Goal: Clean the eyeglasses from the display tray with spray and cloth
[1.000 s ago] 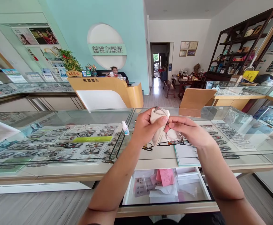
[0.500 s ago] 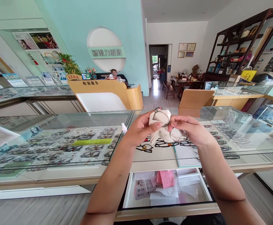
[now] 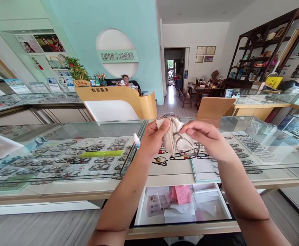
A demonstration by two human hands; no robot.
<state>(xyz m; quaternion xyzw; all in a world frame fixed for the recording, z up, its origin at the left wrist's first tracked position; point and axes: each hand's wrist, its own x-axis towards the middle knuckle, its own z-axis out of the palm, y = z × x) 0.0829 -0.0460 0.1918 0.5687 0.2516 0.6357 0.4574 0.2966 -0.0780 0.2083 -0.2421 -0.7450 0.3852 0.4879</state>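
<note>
Both my hands are raised over a glass display counter (image 3: 62, 131). My left hand (image 3: 153, 138) is closed, pinching a beige cleaning cloth (image 3: 168, 141) that wraps one lens of a pair of thin metal-framed glasses (image 3: 187, 145). My right hand (image 3: 207, 138) is closed on the frame near the other lens, thumb and forefinger pinching it. The cloth hangs down between my hands. A small white dropper bottle (image 3: 137, 140) with a blue label stands on the glass just left of my left hand.
Several spectacle frames lie in rows under the glass. An open drawer (image 3: 182, 205) below holds papers and a pink slip. A person sits behind the curved wooden reception desk (image 3: 118, 100). A wooden panel (image 3: 212, 107) and dark shelving (image 3: 262, 51) stand to the right.
The lens that showed bare half a second ago is covered by the cloth again. My left thumb has shifted up over the cloth and the glasses have tilted.
</note>
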